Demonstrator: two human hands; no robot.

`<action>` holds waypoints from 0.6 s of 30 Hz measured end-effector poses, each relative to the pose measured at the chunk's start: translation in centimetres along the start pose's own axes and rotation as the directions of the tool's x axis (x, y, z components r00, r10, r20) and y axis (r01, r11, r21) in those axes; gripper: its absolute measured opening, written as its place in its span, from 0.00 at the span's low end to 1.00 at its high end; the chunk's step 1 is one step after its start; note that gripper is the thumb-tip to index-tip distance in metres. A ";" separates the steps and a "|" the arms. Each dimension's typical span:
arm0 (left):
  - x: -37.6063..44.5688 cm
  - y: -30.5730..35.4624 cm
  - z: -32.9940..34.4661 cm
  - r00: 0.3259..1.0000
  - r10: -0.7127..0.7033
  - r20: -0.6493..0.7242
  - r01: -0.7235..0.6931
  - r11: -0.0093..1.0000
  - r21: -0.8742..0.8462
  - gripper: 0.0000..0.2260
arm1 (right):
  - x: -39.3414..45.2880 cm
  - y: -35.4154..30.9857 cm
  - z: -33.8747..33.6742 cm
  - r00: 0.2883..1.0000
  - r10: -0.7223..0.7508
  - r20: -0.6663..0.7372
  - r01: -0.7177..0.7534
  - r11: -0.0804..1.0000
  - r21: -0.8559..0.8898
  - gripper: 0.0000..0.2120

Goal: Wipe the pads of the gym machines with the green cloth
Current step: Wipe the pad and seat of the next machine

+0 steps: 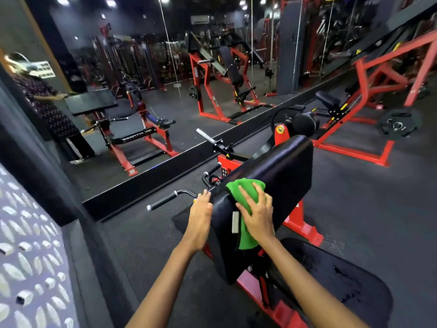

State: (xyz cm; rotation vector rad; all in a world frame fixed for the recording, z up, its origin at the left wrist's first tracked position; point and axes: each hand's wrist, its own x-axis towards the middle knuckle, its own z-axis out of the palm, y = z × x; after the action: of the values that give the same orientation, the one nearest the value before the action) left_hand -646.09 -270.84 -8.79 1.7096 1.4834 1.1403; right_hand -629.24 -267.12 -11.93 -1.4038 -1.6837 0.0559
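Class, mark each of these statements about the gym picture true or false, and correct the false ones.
1. The right hand presses the green cloth onto the black pad. True.
2. The left hand holds the cloth. False: it rests on the pad's left edge, touching no cloth.
3. The machine's frame is blue. False: it is red.
4. A mirror covers the wall ahead. True.
5. The cloth lies on the floor. False: it is draped over the pad.

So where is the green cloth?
In the head view, the green cloth lies on the near end of the black pad, low and centre, pressed under the right hand, with the left hand just beside it.
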 end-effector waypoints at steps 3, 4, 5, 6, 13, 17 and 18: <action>0.3 -0.2 -0.2 0.998 -0.047 -0.030 0.041 0.985 -0.165 0.29 | -1.4 -4.1 1.2 0.997 0.046 -0.068 -0.046 0.999 -0.001 0.22; 0.4 -0.3 -0.3 0.998 -0.064 -0.024 0.058 0.974 -0.219 0.30 | -2.8 -5.0 1.6 0.998 -0.034 -0.061 0.033 0.999 -0.017 0.22; 0.3 0.0 -0.3 0.996 -0.084 -0.012 0.078 0.963 -0.258 0.30 | -4.3 -4.9 1.9 0.993 -0.110 -0.042 0.110 0.994 -0.016 0.23; 0.3 0.1 -0.3 0.994 -0.107 0.007 0.104 0.939 -0.327 0.28 | -5.6 -4.2 2.0 0.987 -0.162 -0.017 0.162 0.987 -0.001 0.24; 0.7 0.9 -2.9 0.972 -0.176 0.159 0.236 0.773 -0.589 0.33 | -4.1 -5.0 1.1 0.996 0.053 -0.067 -0.040 0.983 0.179 0.23; -0.2 1.3 -1.8 0.976 -0.217 -0.012 0.161 0.761 -0.628 0.28 | -5.2 -6.4 0.8 0.980 -0.199 0.009 0.199 0.980 0.016 0.25; -0.7 1.1 -1.3 0.970 -0.231 -0.076 0.135 0.773 -0.620 0.26 | -5.8 -5.8 0.6 0.957 -0.290 0.034 0.290 0.957 -0.018 0.25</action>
State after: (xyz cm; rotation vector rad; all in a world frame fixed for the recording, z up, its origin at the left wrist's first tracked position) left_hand -646.68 -271.82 -7.38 1.0238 1.1440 1.4627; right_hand -634.45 -273.48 -12.58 -1.1631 -1.9053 -0.1077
